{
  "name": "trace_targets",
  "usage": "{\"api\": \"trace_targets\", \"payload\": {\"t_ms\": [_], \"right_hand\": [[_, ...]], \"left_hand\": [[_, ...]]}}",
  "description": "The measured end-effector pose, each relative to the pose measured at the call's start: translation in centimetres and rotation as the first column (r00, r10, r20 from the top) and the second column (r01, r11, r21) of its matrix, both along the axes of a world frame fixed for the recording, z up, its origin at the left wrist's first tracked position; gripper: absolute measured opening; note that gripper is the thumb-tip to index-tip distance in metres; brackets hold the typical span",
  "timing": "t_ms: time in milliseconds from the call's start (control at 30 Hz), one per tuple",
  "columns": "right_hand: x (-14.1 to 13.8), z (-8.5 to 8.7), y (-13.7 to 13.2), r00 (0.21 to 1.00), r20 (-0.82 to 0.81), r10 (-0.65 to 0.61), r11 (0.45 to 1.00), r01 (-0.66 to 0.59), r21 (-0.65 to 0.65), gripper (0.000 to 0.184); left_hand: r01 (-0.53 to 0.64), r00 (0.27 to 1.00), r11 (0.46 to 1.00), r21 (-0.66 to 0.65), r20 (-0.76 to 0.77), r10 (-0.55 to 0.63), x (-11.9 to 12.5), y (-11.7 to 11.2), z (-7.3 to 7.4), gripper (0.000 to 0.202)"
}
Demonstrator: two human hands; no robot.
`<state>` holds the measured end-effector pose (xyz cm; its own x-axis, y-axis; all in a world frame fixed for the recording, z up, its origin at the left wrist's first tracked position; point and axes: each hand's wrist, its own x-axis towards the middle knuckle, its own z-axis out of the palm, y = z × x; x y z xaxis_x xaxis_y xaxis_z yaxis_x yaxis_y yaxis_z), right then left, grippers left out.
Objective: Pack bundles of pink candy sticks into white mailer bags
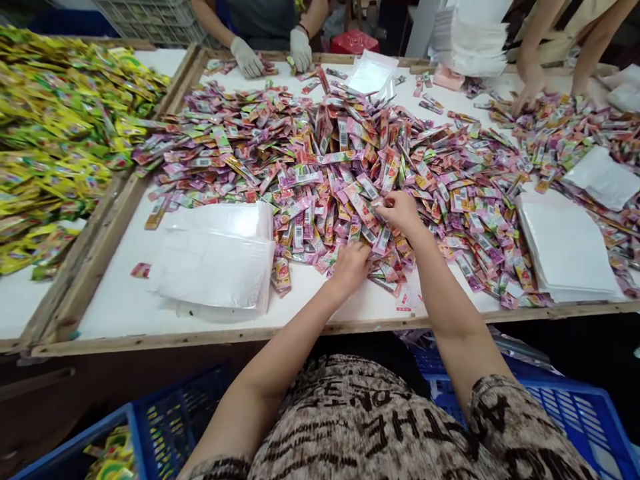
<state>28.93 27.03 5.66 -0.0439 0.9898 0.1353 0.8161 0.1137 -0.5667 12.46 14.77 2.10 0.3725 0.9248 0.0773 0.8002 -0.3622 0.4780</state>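
A big heap of small pink and purple sachets (330,153) covers the middle of the white table (125,300). My left hand (350,265) is curled at the near edge of the heap, fingers closed on a bunch of sachets. My right hand (399,210) sits just beyond it, pinching sachets on top of the heap. A stack of clear plastic bags (215,260) lies to the left of my hands. Another stack of white bags (565,250) lies to the right.
A second table at left holds yellow-green sachets (55,140). A person's gloved hands (273,53) work at the far edge; another person's bare hands (550,87) are at far right. Blue crates (565,407) stand by my lap, and a wooden rim (200,337) edges the table.
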Motion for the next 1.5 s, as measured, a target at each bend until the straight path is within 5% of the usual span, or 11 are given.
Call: {"api": "trace_targets", "payload": {"t_ms": [133, 333, 433, 500, 633, 733, 833, 967, 1200, 1367, 1500], "right_hand": [[0.1, 1.0, 0.1, 0.976, -0.182, -0.116, 0.993, 0.121, 0.014, 0.017], [-4.2, 0.8, 0.1, 0.999, 0.034, -0.008, 0.975, 0.015, -0.223, 0.036], [-3.5, 0.5, -0.3, 0.969, -0.247, -0.01, 0.961, -0.059, -0.27, 0.026], [-1.7, 0.9, -0.7, 0.838, -0.544, -0.051, 0.964, -0.101, -0.246, 0.026], [1.3, 3.5, -2.6, 0.536, -0.842, -0.058, 0.991, -0.074, -0.115, 0.033], [0.6, 4.9, -5.7, 0.479, -0.875, -0.067, 0.978, -0.144, -0.154, 0.037], [-1.6, 3.7, -10.4, 0.454, -0.884, -0.114, 0.917, -0.294, -0.269, 0.035], [-3.4, -0.9, -16.6, 0.358, -0.912, -0.2, 0.887, -0.33, -0.324, 0.035], [-3.2, -5.6, -21.6, 0.487, -0.867, -0.107, 0.917, -0.289, -0.276, 0.065], [-3.6, -5.3, -21.7, 0.703, -0.711, 0.039, 0.927, -0.291, -0.238, 0.067], [-4.0, -5.7, -21.2, 0.746, -0.664, -0.04, 0.941, -0.195, -0.277, 0.059]], "left_hand": [[0.045, 0.999, 0.997, -0.057, -0.006, -0.045, -1.1, -0.2, 0.2, 0.028], [0.006, 0.992, 1.0, -0.003, -0.128, -0.006, -3.8, -0.2, 1.3, 0.029], [-0.03, 0.996, 0.997, -0.067, -0.088, 0.024, -6.4, -0.4, 1.6, 0.025], [-0.155, 0.983, 0.98, -0.122, 0.078, 0.165, -8.1, -0.5, 1.8, 0.025], [-0.209, 0.648, 0.925, -0.316, 0.664, 0.373, -8.4, -0.3, 3.4, 0.031], [-0.039, 0.393, 0.925, -0.377, 0.846, 0.361, -5.5, -0.2, 5.2, 0.036], [0.047, 0.329, 0.921, -0.387, 0.877, 0.351, -2.6, -1.3, 5.4, 0.034], [0.014, 0.39, 0.903, -0.429, 0.834, 0.391, -2.1, -4.8, 2.1, 0.024], [0.039, 0.471, 0.867, -0.497, 0.774, 0.423, -4.5, -9.6, -2.7, 0.03], [0.046, 0.569, 0.852, -0.521, 0.715, 0.407, -4.5, -9.3, -2.9, 0.049], [0.127, 0.476, 0.749, -0.65, 0.702, 0.529, -5.3, -9.4, -2.0, 0.052]]}}
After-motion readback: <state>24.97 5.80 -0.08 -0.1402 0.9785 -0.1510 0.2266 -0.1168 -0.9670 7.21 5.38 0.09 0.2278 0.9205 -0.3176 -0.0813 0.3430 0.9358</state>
